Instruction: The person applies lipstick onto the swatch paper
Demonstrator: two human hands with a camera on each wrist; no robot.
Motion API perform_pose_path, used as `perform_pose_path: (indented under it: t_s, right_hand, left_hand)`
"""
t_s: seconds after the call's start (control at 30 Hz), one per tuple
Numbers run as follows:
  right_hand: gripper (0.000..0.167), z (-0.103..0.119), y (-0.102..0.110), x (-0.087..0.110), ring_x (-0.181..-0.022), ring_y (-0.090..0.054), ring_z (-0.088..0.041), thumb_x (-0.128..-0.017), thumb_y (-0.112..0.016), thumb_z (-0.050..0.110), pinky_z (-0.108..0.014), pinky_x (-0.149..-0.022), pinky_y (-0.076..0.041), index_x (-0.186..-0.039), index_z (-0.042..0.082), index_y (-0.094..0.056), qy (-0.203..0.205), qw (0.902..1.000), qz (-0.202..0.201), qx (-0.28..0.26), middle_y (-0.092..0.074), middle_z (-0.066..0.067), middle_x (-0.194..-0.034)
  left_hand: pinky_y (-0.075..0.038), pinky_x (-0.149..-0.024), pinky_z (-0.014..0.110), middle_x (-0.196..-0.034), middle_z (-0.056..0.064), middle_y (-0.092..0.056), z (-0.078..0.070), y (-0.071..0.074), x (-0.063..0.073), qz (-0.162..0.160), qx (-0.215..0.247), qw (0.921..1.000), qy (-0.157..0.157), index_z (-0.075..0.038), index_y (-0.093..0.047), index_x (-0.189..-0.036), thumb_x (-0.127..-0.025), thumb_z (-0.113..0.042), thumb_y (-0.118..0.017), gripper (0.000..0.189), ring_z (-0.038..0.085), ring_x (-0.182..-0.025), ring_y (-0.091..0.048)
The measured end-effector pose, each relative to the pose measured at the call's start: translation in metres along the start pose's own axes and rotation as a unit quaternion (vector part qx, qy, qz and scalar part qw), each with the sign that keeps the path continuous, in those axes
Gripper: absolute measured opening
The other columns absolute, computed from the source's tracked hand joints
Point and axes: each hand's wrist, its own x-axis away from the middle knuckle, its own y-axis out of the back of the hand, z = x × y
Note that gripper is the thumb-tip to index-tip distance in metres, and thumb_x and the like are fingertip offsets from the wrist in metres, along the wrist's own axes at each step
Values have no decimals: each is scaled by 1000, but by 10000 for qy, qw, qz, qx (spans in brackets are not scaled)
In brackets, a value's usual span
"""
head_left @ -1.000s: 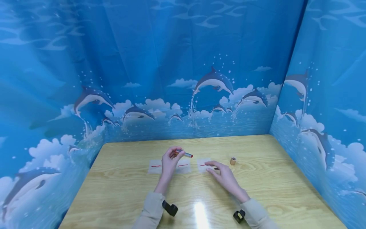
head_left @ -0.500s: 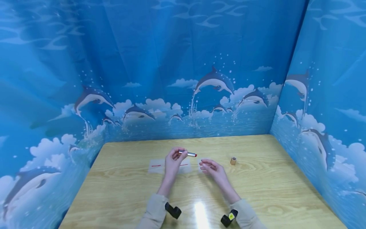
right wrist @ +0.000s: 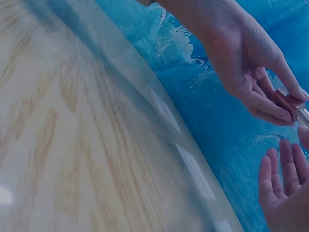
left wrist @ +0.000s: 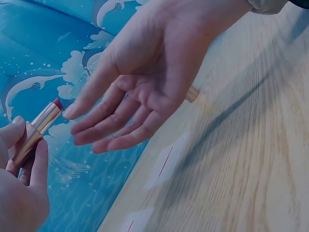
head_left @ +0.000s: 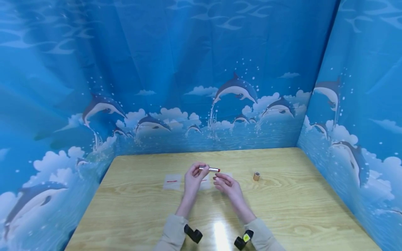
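Note:
My left hand (head_left: 192,179) grips a lipstick (head_left: 213,169), its red tip bare and turned right, above the table. In the left wrist view the metallic lipstick (left wrist: 44,118) tilts up, pinched between thumb and fingers of the left hand (left wrist: 24,193). Close to the tip, my right hand (head_left: 230,188) hovers with relaxed fingers and holds nothing. Its palm shows in the left wrist view, where the right hand (left wrist: 145,82) stays apart from the lipstick. Below the hands lie white paper pieces, one paper (head_left: 205,185) with a red stroke partly covered by the left hand.
Another paper (head_left: 172,186) with a red stroke lies to the left. A small gold-brown cap (head_left: 256,176) stands on the wooden table (head_left: 298,205) at the right. Blue dolphin-print curtains (head_left: 188,87) rise behind and beside the table.
My left hand has moved right with the lipstick. The right hand has lifted from the rightmost paper and shifted left, turning its palm toward the lipstick tip.

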Motion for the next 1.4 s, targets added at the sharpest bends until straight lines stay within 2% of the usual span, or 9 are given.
perform_pose_path:
  t_s: [0.17, 0.37, 0.57, 0.77, 0.9, 1.17, 1.4]
  right_hand:
    - [43, 5, -9, 0, -97, -70, -15, -97, -68, 11, -30, -91, -60, -132, -12, -55, 84, 9993, -218, -287, -72, -14, -114]
    - [34, 10, -15, 1, -92, -70, -11, -96, -71, 11, -27, -87, -60, -123, -8, -61, 112, 9977, -484, -453, -73, -3, -102]
    - [28, 12, -18, 1, -93, -69, -10, -94, -74, 12, -27, -87, -60, -116, -3, -66, 270, 9968, -662, -353, -73, 0, -98]
    - [33, 15, -16, 0, -91, -69, -10, -93, -75, 11, -25, -84, -60, -118, -8, -65, 602, 9956, -723, 22, -73, -2, -100]
    - [33, 18, -15, 0, -92, -68, -9, -92, -76, 14, -24, -84, -59, -118, -6, -67, 700, 9938, -745, 428, -74, -5, -103]
    - [32, 26, -10, -1, -100, -66, -12, -92, -77, 21, -26, -91, -56, -116, 1, -70, 686, 9908, -480, 1066, -73, -10, -110]
    - [34, 31, -10, 0, -105, -65, -21, -91, -78, 23, -33, -94, -56, -118, 4, -71, 565, 9872, -281, 1465, -72, -10, -114]
  left_hand:
    - [-59, -89, 26, -115, 17, -72, 3, -2, 5, 162, 266, 9995, 47, 4, -64, -116, -89, -14, -79, 35, 17, -101, -70]
    - [-58, -95, 29, -116, 19, -71, 6, -3, 9, 333, 634, 9974, 17, 9, -61, -117, -90, -9, -77, 35, 18, -102, -70]
    - [-58, -95, 31, -114, 19, -70, 8, -2, 11, 376, 697, 9967, 158, 9, -61, -117, -90, -7, -77, 36, 18, -100, -70]
    - [-59, -94, 32, -111, 14, -71, 9, -1, 13, 418, 432, 9978, 292, 10, -61, -117, -89, -12, -79, 40, 18, -99, -70]
    - [-59, -92, 31, -109, 13, -71, 10, 0, 14, 473, 217, 9984, 242, 9, -61, -117, -89, -15, -79, 41, 18, -97, -70]
    - [-61, -87, 30, -106, 15, -73, 11, 5, 19, 668, -192, 9975, 122, 8, -63, -114, -90, -9, -77, 33, 16, -94, -71]
    - [-59, -89, 26, -112, 18, -73, 12, 12, 24, 909, -395, 9948, 225, 5, -64, -118, -89, -11, -78, 36, 18, -99, -72]
